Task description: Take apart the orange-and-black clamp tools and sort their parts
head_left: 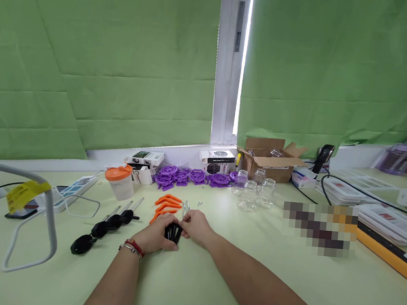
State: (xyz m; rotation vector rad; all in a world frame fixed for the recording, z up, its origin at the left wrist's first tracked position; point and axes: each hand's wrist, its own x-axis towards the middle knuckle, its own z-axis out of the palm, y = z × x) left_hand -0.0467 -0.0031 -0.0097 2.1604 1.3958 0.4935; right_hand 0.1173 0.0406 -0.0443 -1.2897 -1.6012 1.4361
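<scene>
Several slim black pieces (172, 232) stand bunched together on the table between my hands; their exact kind is unclear. My left hand (156, 236) curls around them from the left, thumb at the front. From the right, the pinched fingers of my right hand (196, 226) grip the edge of a black piece. Thin metal rods (186, 207) show just beyond my fingertips, partly hidden by them. Orange bent plastic parts (167, 207) lie just past my left hand. Farther left, black round knobs (100, 229) with metal rods lie in a slanting row.
Purple plastic wheel-like parts (197, 176) lie along the back, near small printed boxes (217, 161). Glass jars (248, 197) stand by a cardboard box (269, 165). An orange-lidded cup (119, 183), a power strip (75, 188) and a grey metal frame (51, 220) are at left.
</scene>
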